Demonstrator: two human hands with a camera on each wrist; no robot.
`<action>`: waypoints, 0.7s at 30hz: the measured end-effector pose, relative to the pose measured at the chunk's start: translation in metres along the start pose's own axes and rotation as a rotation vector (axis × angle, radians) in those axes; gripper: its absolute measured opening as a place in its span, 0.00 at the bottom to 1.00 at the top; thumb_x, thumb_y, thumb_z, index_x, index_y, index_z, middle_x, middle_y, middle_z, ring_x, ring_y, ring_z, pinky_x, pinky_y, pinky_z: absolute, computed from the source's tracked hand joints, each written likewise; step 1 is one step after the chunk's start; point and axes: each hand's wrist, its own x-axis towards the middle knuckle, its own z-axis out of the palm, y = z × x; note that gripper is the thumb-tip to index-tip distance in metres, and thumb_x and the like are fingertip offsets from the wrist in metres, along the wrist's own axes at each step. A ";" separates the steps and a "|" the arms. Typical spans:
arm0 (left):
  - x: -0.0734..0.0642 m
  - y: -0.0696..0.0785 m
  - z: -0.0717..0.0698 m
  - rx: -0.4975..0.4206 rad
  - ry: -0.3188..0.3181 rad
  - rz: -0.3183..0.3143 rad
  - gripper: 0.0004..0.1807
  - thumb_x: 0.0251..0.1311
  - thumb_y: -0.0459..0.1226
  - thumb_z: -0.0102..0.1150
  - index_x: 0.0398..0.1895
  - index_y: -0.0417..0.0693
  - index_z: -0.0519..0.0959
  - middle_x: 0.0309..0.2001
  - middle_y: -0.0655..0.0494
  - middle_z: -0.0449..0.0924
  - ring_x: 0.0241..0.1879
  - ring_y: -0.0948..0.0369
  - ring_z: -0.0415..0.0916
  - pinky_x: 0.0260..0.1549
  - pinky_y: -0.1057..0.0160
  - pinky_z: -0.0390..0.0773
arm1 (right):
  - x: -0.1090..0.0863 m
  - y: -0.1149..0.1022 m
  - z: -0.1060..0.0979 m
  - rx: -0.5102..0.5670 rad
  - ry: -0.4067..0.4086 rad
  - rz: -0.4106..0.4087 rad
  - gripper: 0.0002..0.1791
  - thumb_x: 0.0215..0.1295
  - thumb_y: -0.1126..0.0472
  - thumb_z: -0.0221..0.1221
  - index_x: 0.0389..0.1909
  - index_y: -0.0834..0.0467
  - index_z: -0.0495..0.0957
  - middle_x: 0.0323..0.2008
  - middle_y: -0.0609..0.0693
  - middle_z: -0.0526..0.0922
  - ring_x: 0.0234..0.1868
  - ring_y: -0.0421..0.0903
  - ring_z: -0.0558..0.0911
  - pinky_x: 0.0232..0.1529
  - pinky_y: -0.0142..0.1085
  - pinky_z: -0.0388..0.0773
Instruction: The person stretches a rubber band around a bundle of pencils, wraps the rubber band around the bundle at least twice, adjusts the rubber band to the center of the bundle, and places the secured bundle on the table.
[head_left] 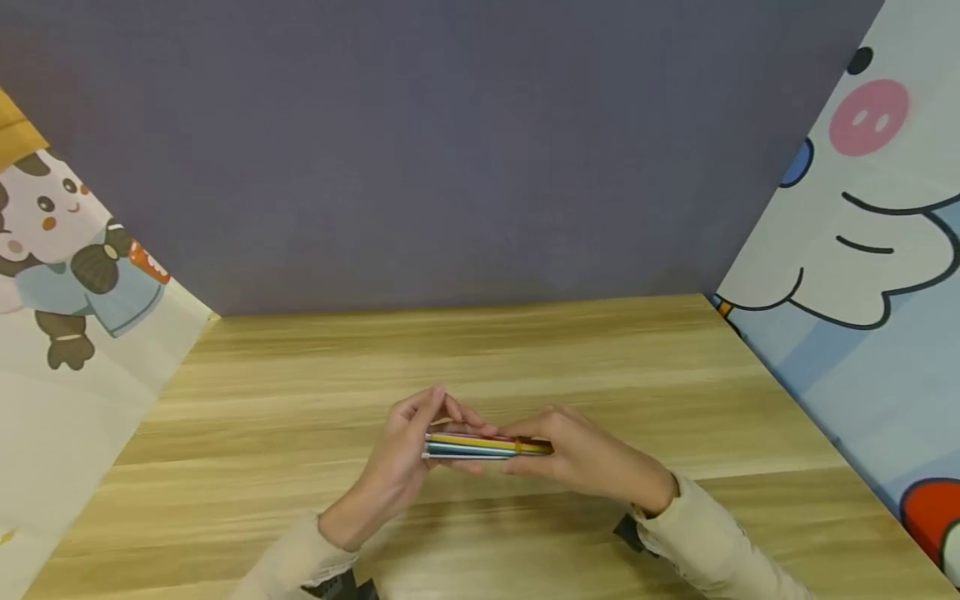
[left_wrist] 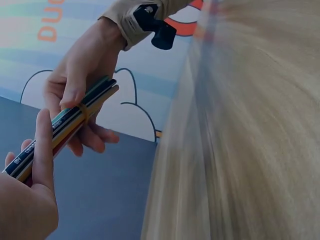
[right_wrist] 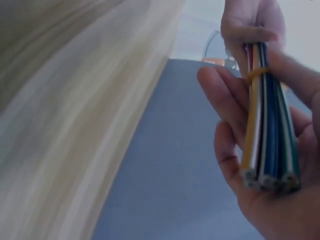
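A bundle of colored pencils (head_left: 468,447), with yellow, blue, green, white and reddish barrels, lies level between the two hands above the table. My left hand (head_left: 405,454) grips its left end, the thumb along the side in the left wrist view. Toward the other end, my right hand (head_left: 588,457) pinches the bundle between thumb and fingers. Close to the right fingertips, an orange-yellow rubber band (right_wrist: 257,75) goes around the pencils. Their blunt grey ends (right_wrist: 270,182) show near the right palm in the right wrist view. The left fingers partly hide the opposite end.
Beneath the hands is a wood-grain table (head_left: 300,400). A plain grey panel (head_left: 450,150) rises along its back edge. Walls with cartoon prints flank it, a puppy figure (head_left: 52,217) on the left and a white pig-nosed figure (head_left: 870,117) on the right.
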 end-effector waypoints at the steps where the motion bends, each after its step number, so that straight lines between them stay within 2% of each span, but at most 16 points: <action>1: 0.000 0.001 -0.001 -0.004 0.006 0.000 0.23 0.79 0.48 0.40 0.32 0.41 0.76 0.40 0.45 0.86 0.45 0.48 0.85 0.34 0.46 0.88 | 0.000 0.000 -0.001 -0.011 0.003 0.009 0.24 0.66 0.44 0.62 0.59 0.52 0.81 0.46 0.39 0.86 0.31 0.31 0.79 0.28 0.26 0.79; 4: 0.000 0.001 -0.003 -0.005 0.017 0.000 0.23 0.79 0.48 0.41 0.32 0.41 0.75 0.40 0.45 0.85 0.46 0.46 0.85 0.36 0.46 0.87 | -0.001 -0.002 -0.005 -0.070 0.018 0.026 0.20 0.65 0.48 0.64 0.55 0.52 0.83 0.43 0.38 0.86 0.33 0.31 0.80 0.30 0.27 0.80; 7: -0.001 -0.001 -0.001 0.013 0.002 -0.013 0.23 0.79 0.48 0.40 0.32 0.41 0.76 0.41 0.45 0.86 0.46 0.46 0.85 0.37 0.46 0.87 | 0.000 -0.004 -0.004 -0.120 0.015 0.004 0.17 0.66 0.50 0.64 0.52 0.52 0.84 0.41 0.37 0.86 0.32 0.29 0.79 0.31 0.26 0.79; 10: -0.002 -0.005 0.001 0.032 -0.029 -0.026 0.23 0.79 0.47 0.39 0.32 0.42 0.77 0.41 0.46 0.86 0.45 0.48 0.85 0.37 0.47 0.87 | 0.001 -0.007 0.001 -0.123 -0.022 -0.032 0.17 0.68 0.49 0.61 0.52 0.52 0.84 0.41 0.37 0.86 0.29 0.29 0.77 0.28 0.25 0.77; 13: -0.002 -0.006 0.002 0.037 -0.043 -0.019 0.24 0.80 0.47 0.37 0.33 0.42 0.77 0.42 0.46 0.86 0.46 0.48 0.85 0.37 0.48 0.88 | 0.003 -0.008 0.003 -0.105 -0.030 -0.020 0.18 0.69 0.48 0.60 0.53 0.52 0.84 0.43 0.37 0.86 0.31 0.28 0.78 0.30 0.24 0.78; 17: -0.001 -0.004 0.002 0.015 0.021 -0.019 0.23 0.79 0.47 0.40 0.32 0.41 0.75 0.40 0.44 0.86 0.47 0.46 0.84 0.37 0.48 0.88 | 0.001 -0.008 -0.002 -0.137 0.008 0.041 0.17 0.67 0.50 0.63 0.52 0.52 0.84 0.42 0.38 0.86 0.33 0.29 0.79 0.31 0.25 0.80; 21: 0.000 -0.004 0.001 0.000 0.061 -0.044 0.22 0.78 0.48 0.42 0.31 0.43 0.75 0.39 0.44 0.86 0.47 0.45 0.84 0.38 0.46 0.88 | 0.000 -0.008 -0.003 -0.215 0.021 0.018 0.12 0.66 0.52 0.64 0.47 0.53 0.84 0.37 0.39 0.86 0.32 0.28 0.78 0.31 0.25 0.79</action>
